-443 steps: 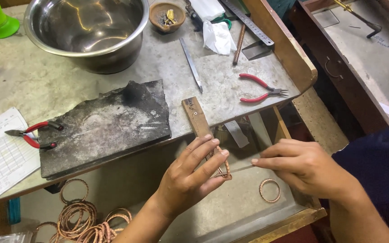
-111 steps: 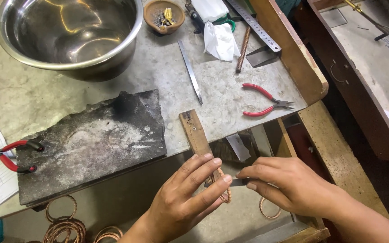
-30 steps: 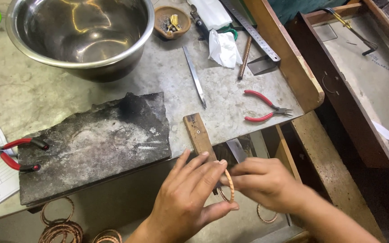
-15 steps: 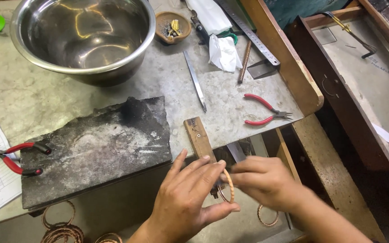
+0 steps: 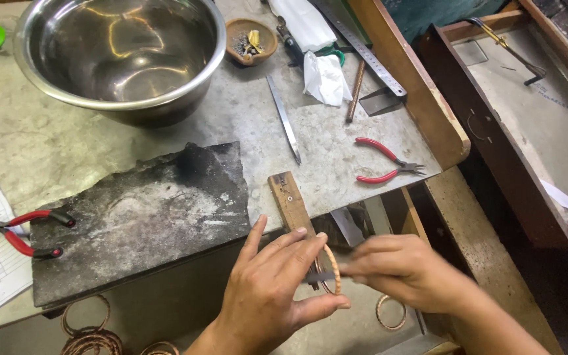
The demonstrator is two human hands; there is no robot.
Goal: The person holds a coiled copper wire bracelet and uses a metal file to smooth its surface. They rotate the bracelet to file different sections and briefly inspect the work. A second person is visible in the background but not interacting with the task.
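Note:
My left hand (image 5: 267,289) grips a copper-coloured bangle (image 5: 332,269) upright between thumb and fingers, braced against the end of a wooden bench peg (image 5: 289,200) that juts from the table edge. My right hand (image 5: 405,271) pinches a thin dark file (image 5: 317,278) and holds it through the ring of the bangle. The two hands nearly touch. The file's far end is hidden behind my left fingers.
A charred dark block (image 5: 139,220), a steel bowl (image 5: 123,56), red pliers (image 5: 389,161) and another red pair (image 5: 24,230) lie on the grey table (image 5: 27,141). A loose bangle (image 5: 390,312) and several copper rings (image 5: 90,335) sit in the tray below. An open drawer (image 5: 527,98) is at right.
The bangle was turned upright in my left hand over the last seconds. My right hand has slid slightly right with the file; the view has drifted a little.

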